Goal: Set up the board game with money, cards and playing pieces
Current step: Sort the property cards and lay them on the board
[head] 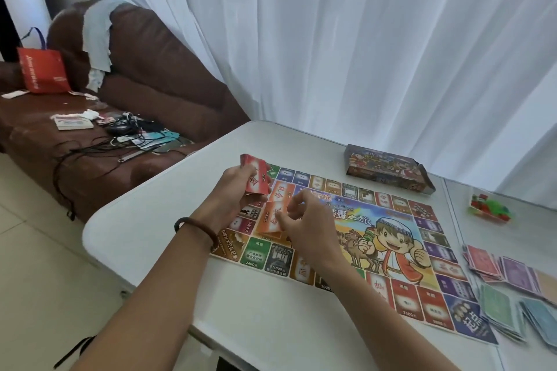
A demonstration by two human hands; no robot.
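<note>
The colourful game board (391,238) lies flat on the white table (168,238). My left hand (235,190) grips a stack of red cards (256,173) above the board's far left corner. My right hand (304,220) hovers with curled fingers over the board, its fingertips at an orange card (271,218) lying there. Another orange card (281,193) lies just beyond it. Piles of paper money (512,289) in pink, purple, green and blue are spread at the right. A small bag of red and green playing pieces (489,206) sits at the far right.
The open game box (388,170) stands behind the board near the white curtain. A brown sofa (144,93) at the left holds a red bag (42,69), cables and small items. The table's rounded corner is near my left forearm.
</note>
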